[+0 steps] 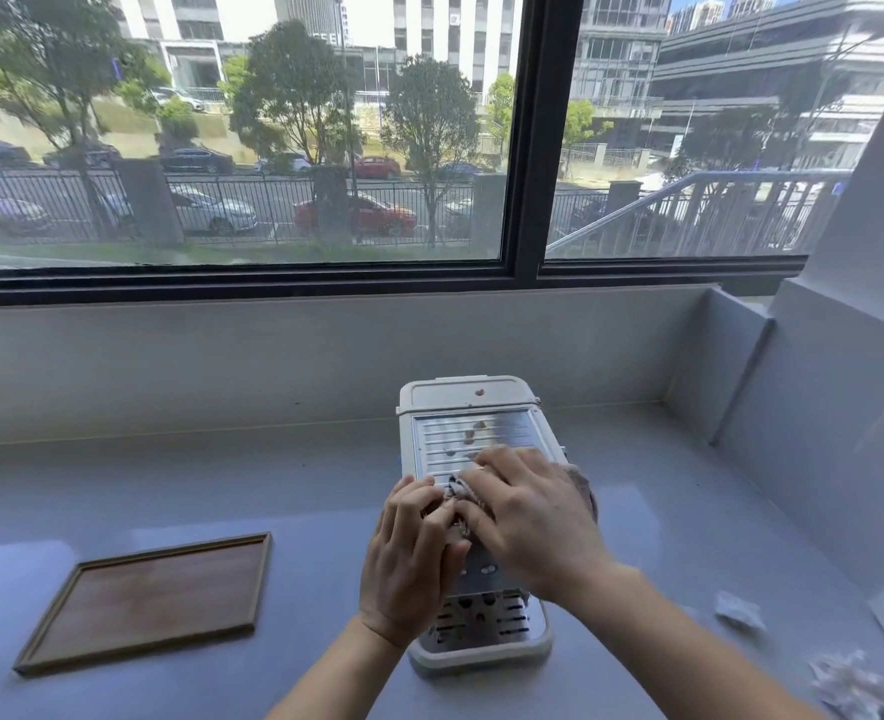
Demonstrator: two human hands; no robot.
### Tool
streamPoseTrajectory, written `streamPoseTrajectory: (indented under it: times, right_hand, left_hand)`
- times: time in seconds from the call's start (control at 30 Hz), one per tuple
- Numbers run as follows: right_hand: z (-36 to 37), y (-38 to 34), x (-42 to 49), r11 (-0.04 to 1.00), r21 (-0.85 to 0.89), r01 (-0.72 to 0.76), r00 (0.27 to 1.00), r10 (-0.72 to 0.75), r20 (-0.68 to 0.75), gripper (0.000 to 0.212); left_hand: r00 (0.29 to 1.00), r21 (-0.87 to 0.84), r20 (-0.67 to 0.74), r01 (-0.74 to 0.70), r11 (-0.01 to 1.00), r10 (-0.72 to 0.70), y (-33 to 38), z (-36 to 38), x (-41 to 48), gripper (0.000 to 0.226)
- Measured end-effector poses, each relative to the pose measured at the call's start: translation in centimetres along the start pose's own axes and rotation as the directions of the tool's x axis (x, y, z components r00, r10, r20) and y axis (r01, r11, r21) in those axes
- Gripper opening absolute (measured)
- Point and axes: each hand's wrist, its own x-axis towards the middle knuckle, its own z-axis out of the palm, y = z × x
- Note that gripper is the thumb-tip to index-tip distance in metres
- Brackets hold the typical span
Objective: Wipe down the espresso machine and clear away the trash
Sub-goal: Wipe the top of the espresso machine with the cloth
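Left hand (408, 553) pinches crumpled grey cloth (458, 498); flat right hand (528, 527) presses it onto cream plastic espresso machine (473, 402); best wiped along grooves.

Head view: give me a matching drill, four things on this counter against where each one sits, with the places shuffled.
Things
1 wooden tray
2 cloth
3 crumpled paper
4 espresso machine

Places
A on the machine's top, under the left hand and right hand
B far right of the counter
C left of the machine
D mid-counter, below the window

Pairs: 1-C, 2-A, 3-B, 4-D
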Motion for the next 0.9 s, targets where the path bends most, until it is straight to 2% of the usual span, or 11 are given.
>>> streamPoseTrajectory:
  times: [0.1,0.2,0.33,0.37,0.43,0.5,0.57,0.67,0.8,0.9]
  right_hand:
    - [-0.5,2.1,-0.8,0.99,-0.002,-0.138,0.989,0.138,0.047,0.047]
    - [-0.5,2.1,-0.6,0.96,0.021,-0.279,0.959,0.278,0.049,0.042]
    - [0.2,0.3,-1.4,0.997,-0.004,-0.076,0.997,0.075,-0.016,0.044]
    - [0.1,1.2,-1.5,0.998,0.015,-0.065,0.998,0.066,-0.011,0.044]
    - [0.0,3.0,-1.2,0.981,0.106,-0.16,0.987,0.16,0.003,0.038]
    - [-0.3,4.0,-0.1,0.912,0.239,-0.333,0.942,0.331,0.049,0.033]
    - [-0.2,3.7,0.5,0.887,0.248,-0.39,0.92,0.388,0.06,0.03]
    - [0.1,2.8,-1.1,0.953,0.179,-0.243,0.969,0.246,0.005,0.033]
    - [-0.1,2.4,-1.9,0.993,0.111,-0.046,0.998,0.051,-0.038,0.045]
    - [-0.3,3.1,0.6,0.99,0.11,-0.084,0.996,0.082,0.026,0.035]
  left_hand:
    - [1.0,-0.021,0.01,0.008,1.0,-0.008,-0.1,0.0,-0.2,0.035]
    - [1.0,-0.025,0.006,0.023,0.999,-0.023,0.1,0.0,0.0,0.034]
    - [1.0,-0.044,-0.001,0.03,0.999,-0.03,0.1,0.0,-0.3,0.031]
    - [0.999,-0.049,0.004,0.035,0.998,-0.035,0.0,0.0,-0.3,0.029]
    - [0.999,-0.059,0.004,0.053,0.997,-0.053,0.1,0.0,-0.3,0.023]
    - [0.996,-0.078,-0.006,0.091,0.993,-0.092,0.4,0.1,-0.3,0.016]
    - [0.988,-0.098,-0.022,0.15,0.984,-0.152,0.7,0.2,0.1,0.01]
    - [0.971,-0.132,-0.057,0.225,0.965,-0.234,1.1,0.2,0.6,0.006]
    - [0.973,-0.106,-0.056,0.218,0.97,-0.225,1.2,0.1,0.9,0.013]
    - [0.977,-0.106,-0.05,0.203,0.973,-0.209,1.2,-0.1,0.9,0.014]
